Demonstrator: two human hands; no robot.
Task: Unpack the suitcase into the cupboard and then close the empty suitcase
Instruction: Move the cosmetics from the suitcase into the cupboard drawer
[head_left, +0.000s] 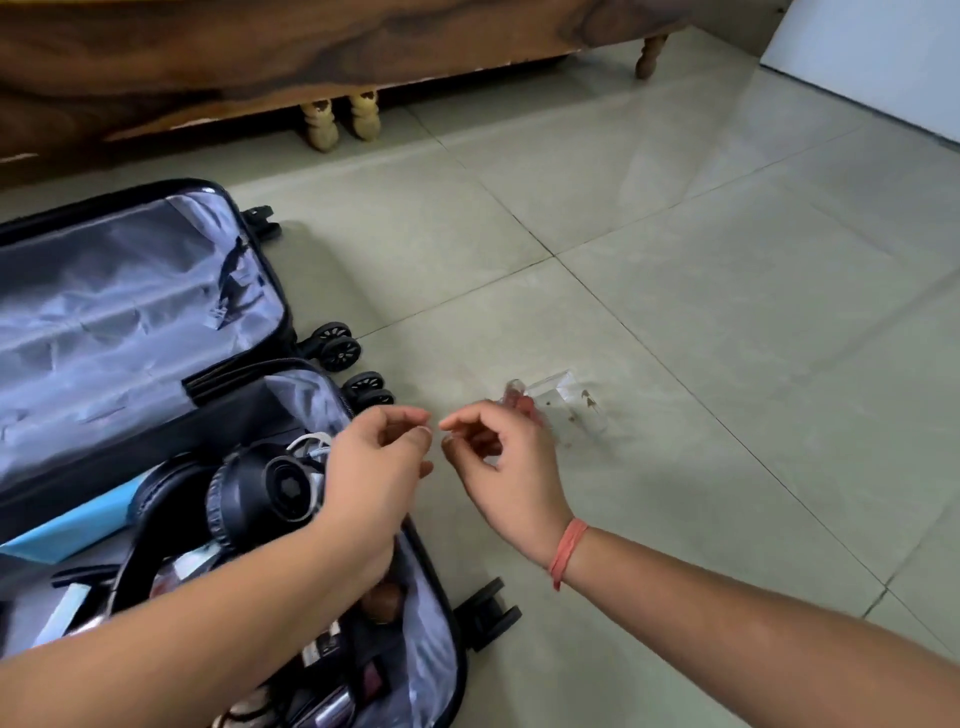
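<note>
The black suitcase (156, 291) lies open on the floor at the left. Its far half shows bare grey lining. The near half holds a black hair dryer (260, 493), a blue flat item (67, 530), a cable and several small toiletries. My left hand (374, 467) hovers over the suitcase's right edge with thumb and forefinger drawn together; nothing shows between them. My right hand (498, 457), with an orange band at the wrist, is just to its right, fingers curled. Its far fingers reach onto a small clear plastic box (566, 400) on the tiles.
A dark wooden bed frame (260, 62) on turned legs (337, 119) runs along the back. Pale green floor tiles (727, 260) stretch to the right. A white panel (883, 57) stands at the top right corner. Suitcase wheels (337, 345) stick out toward the tiles.
</note>
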